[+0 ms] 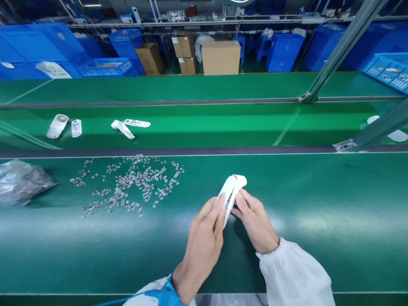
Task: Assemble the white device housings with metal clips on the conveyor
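Note:
Between my two hands is a white plastic housing [236,182], long and rounded, tilted above the green bench. A dark gap runs along it between two shell halves. My left hand [205,237] grips its left side, fingers wrapped along the shell. On the right side, my right hand [255,220] pinches the housing with thumb and fingertips. A blue wrist strap [168,299] with a cord circles my left wrist. Left of my hands, many small metal pieces [132,182] lie scattered on the bench.
A clear plastic bag [9,182] of small metal parts lies at the far left. Beyond the bench's dark edge, white housings [58,126] rest on a green conveyor belt [199,123]. A metal post [383,122] rises at the right. Cardboard boxes [220,58] and blue crates stand behind.

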Motion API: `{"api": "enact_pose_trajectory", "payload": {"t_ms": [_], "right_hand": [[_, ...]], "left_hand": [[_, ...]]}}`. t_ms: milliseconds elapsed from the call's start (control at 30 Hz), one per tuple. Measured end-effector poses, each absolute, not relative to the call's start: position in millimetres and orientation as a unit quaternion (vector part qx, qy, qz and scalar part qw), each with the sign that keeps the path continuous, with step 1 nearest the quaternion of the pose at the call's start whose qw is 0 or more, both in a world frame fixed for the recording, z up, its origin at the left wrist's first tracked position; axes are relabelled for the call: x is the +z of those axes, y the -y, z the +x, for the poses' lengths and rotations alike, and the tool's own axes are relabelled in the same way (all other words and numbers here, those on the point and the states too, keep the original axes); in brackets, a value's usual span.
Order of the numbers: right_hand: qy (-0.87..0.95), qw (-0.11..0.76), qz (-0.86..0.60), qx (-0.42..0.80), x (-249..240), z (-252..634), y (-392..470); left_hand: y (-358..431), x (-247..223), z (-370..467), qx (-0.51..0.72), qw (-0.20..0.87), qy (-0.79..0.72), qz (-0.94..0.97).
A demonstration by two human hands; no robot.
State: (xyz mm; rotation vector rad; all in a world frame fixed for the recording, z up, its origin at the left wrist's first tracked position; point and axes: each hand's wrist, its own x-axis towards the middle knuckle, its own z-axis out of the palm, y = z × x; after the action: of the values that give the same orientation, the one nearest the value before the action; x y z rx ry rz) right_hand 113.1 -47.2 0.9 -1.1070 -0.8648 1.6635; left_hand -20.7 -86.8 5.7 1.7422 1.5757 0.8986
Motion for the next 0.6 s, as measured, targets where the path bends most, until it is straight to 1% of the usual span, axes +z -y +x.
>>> {"api": "enact_pose_trajectory", "payload": {"t_ms": [133,200,267,433,600], "right_hand": [[0.38,0.457,-0.412,0.69,-2.2,120.6,46.1],[0.388,0.46,-0.401,0.691,-3.2,121.9,45.7],[0.393,0.462,-0.396,0.689,-2.7,121.3,45.3],[0.398,0.471,-0.39,0.684,-1.2,118.7,42.8],[0.395,0.475,-0.383,0.686,-1.8,118.8,40.6]], "left_hand": [[85.0,20.2,-26.3,0.363,0.485,-0.541,0.583],[85.4,23.6,-26.8,0.376,0.542,-0.518,0.544],[86.6,23.4,-26.1,0.387,0.557,-0.516,0.524],[90.0,18.3,-24.3,0.416,0.543,-0.524,0.508],[93.2,18.6,-25.1,0.431,0.554,-0.516,0.49]]}}
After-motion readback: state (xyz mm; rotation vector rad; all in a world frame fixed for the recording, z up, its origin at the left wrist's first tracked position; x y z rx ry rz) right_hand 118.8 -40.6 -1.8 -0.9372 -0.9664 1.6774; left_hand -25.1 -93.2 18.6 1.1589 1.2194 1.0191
